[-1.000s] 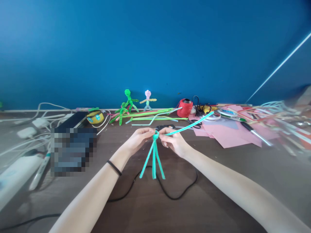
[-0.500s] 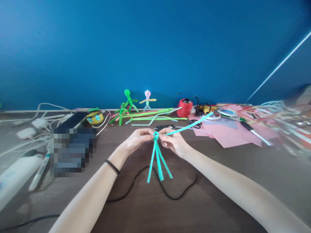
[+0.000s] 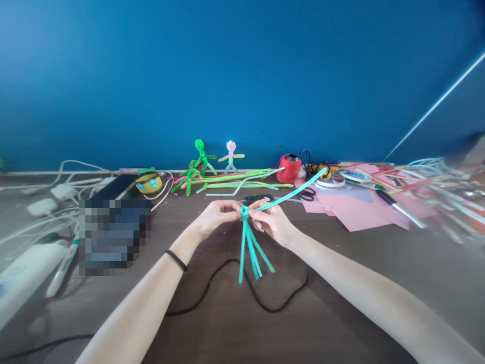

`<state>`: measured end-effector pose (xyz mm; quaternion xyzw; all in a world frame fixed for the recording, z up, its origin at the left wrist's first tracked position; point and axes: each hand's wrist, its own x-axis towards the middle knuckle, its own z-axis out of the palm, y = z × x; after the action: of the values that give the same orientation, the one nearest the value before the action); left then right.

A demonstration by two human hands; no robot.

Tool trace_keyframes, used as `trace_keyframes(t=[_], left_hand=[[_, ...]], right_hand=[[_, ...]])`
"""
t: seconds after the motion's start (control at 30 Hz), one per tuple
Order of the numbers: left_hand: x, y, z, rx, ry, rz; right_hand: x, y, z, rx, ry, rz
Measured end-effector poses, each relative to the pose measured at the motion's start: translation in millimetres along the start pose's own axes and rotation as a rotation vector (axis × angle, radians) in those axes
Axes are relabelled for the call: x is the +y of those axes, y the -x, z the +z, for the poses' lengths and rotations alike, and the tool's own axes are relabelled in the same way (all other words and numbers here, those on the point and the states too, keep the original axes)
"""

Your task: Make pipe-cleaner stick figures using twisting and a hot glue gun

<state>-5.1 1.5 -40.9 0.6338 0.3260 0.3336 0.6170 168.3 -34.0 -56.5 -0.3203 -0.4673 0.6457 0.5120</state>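
Wall (image 3: 242, 76): blue, behind the desk (image 3: 227, 336).
Left hand (image 3: 217, 217): pinching the knot (image 3: 244, 213) of the turquoise stems (image 3: 252, 250).
Right hand (image 3: 272, 221): pinching the long strand (image 3: 297, 190) beside the knot.
Stems: above the desk's middle, loose ends hanging.
Pink figure (image 3: 230, 148): near the desk's far edge.

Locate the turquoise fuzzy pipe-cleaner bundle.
In the head view, the bundle is near centre, held between the left hand and right hand, partly overlapping the black cord.
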Motion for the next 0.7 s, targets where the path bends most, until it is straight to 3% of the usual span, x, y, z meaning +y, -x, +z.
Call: trace_keyframes(t=[0.27, 0.7], left_hand=[[-1.1, 0.0, 0.2, 0.011, 0.01, -0.002], [-2.5, 1.5, 2.6, -0.009, 0.214, -0.024]], right_hand=[[0.6, -1.3, -2.1, 0.0, -0.022, 0.003], [2.3, -0.5, -3.9, -0.088, -0.085, 0.028]])
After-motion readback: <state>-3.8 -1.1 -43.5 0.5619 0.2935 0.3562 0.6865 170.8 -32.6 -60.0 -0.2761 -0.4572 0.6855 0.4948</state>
